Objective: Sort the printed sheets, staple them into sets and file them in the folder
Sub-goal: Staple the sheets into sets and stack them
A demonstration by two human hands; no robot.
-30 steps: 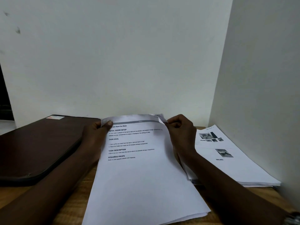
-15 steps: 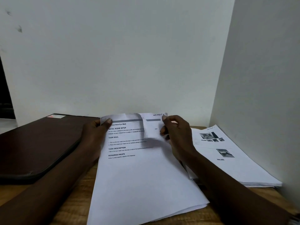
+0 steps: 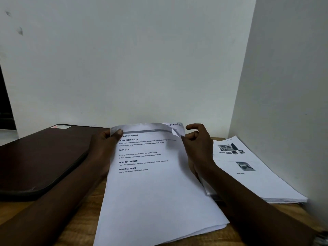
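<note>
A person holds a stack of white printed sheets [image 3: 156, 192] in the middle of a brown wooden table [image 3: 83, 219]. The long side of the stack runs from the person out toward the white back wall [image 3: 142, 68], leaning a little to the right at the far end. The top of the page, with its grey bar, points away from the person, so the words read the right way up for them. The left hand [image 3: 103, 144] pinches the far left corner, with the thumb on top of the paper and the fingers hidden under it. The right hand [image 3: 198, 146] is at the far right edge, with curled fingers; the thumb tip touches the paper edge, the lower fingers go under the stack, and the first finger sticks up free. Just by this hand the corner of the top sheet is bent over, and the sheet under it shows some handwriting. To the right, a second pile of white sheets with small dark pictures [image 3: 248, 166] lies flat on the table, close to the white side wall [image 3: 284, 86]. Its long side also points away. To the left lies a flat dark brown folder [image 3: 40, 157] with a small pale label [image 3: 61, 126] at its far corner.
</note>
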